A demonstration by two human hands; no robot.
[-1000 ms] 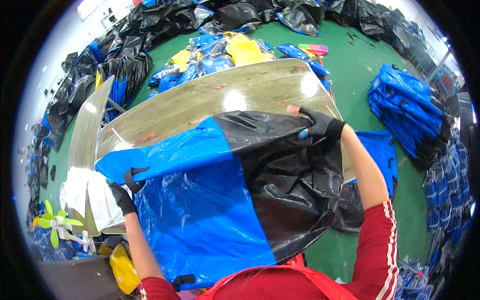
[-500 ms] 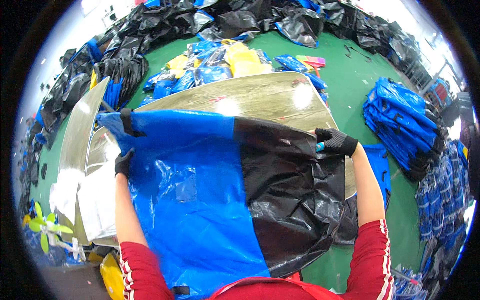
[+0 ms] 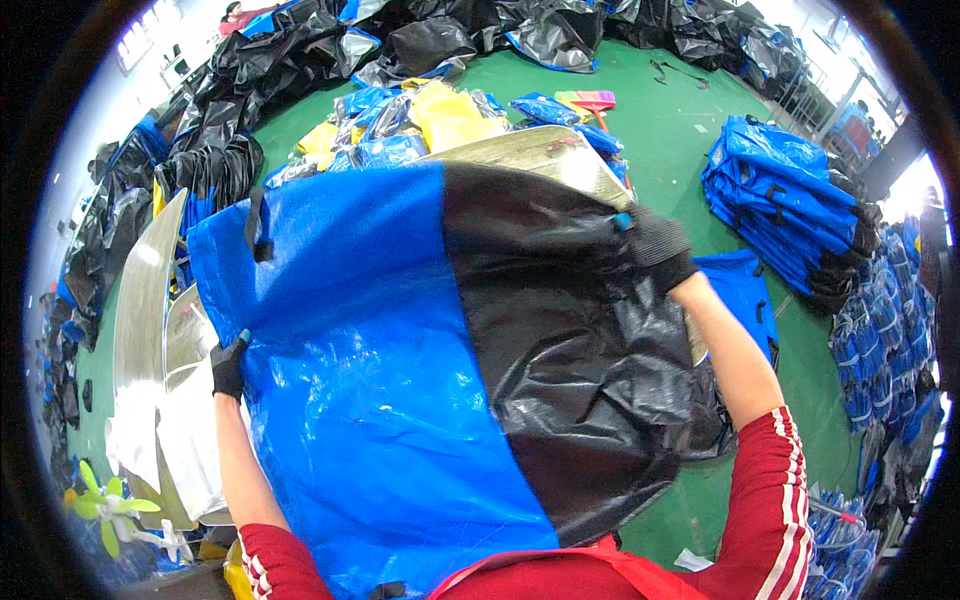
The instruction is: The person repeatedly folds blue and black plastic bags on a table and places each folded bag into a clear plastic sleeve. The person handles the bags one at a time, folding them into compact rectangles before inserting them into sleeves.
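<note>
A large blue and black tarpaulin bag is spread between my hands, its blue part to the left and its black part to the right. My left hand, in a dark fingerless glove, pinches the bag's left edge with the thumb on top. Gripping the far right corner of the black part is my right hand, gloved in dark grey and slightly blurred; its thumb shows on the near face. A black strap hangs at the bag's far left corner. The bag hides much of the table behind it.
A wood-patterned table lies beyond the bag. Blue and yellow packed bundles sit on the green floor. Stacked blue bags stand at right. At lower left is a small green fan. A person is far back left.
The bag's far edge has risen and now covers more of the table. My left hand has moved slightly left and nearer, my right hand a little farther away. The view has shifted.
</note>
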